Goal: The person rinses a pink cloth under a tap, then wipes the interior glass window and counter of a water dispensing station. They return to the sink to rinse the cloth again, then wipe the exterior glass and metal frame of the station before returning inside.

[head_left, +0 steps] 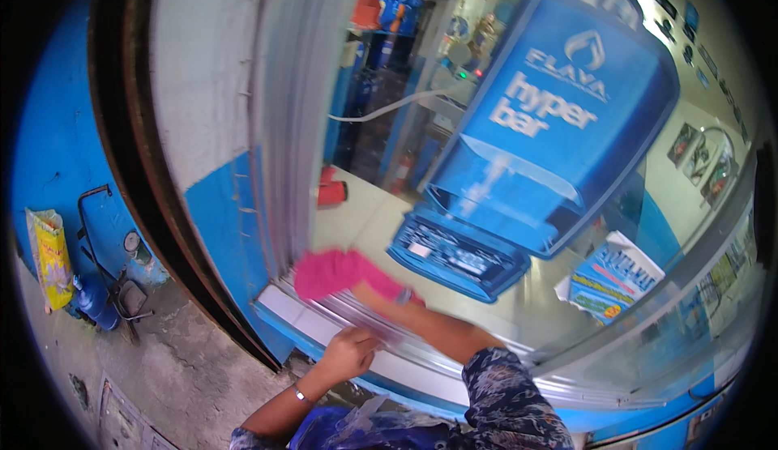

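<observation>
Bright pink cloth (pixel 344 274) lies over and around my right hand (pixel 369 292), low at the left end of the glass shop window by the metal frame (pixel 356 316). Motion blurs it, and the cloth hides most of the fingers. My right forearm, in a dark patterned sleeve, reaches across from the lower right. Below it, my left hand (pixel 352 352) is closed with curled fingers beside the window ledge. A blurred reddish, see-through patch shows at its fingertips; what it holds is unclear. A silver bracelet (pixel 301 392) circles that wrist.
Behind the glass stand a large blue display stand (pixel 559 110), a printed carton (pixel 613 280) and a red object (pixel 331 188). A blue-and-white wall corner and dark door channel (pixel 174 191) rise at left. A yellow sack (pixel 50 260) and blue jug (pixel 96 300) stand farther left.
</observation>
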The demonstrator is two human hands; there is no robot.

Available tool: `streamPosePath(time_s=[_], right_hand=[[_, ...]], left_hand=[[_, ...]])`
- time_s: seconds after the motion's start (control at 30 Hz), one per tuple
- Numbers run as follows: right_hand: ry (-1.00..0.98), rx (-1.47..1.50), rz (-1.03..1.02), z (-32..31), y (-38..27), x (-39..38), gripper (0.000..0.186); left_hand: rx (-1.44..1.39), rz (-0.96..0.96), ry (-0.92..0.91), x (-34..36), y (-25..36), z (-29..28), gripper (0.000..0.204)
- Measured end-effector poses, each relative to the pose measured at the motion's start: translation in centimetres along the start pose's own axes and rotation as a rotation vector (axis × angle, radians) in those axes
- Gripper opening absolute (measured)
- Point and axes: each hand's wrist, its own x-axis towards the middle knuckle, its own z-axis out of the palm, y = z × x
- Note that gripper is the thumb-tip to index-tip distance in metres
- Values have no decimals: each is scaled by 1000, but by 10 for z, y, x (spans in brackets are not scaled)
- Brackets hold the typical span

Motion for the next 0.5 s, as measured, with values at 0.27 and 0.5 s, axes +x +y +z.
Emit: streamPosePath(time_s=[0.27, 0.5], right_hand=[[-160, -149, 247, -154, 79, 37, 28], [638, -873, 535, -524, 216, 153, 54]], left_hand=[[55, -267, 125, -51, -60, -99, 13], [-48, -253, 55, -39, -84, -113, 13]])
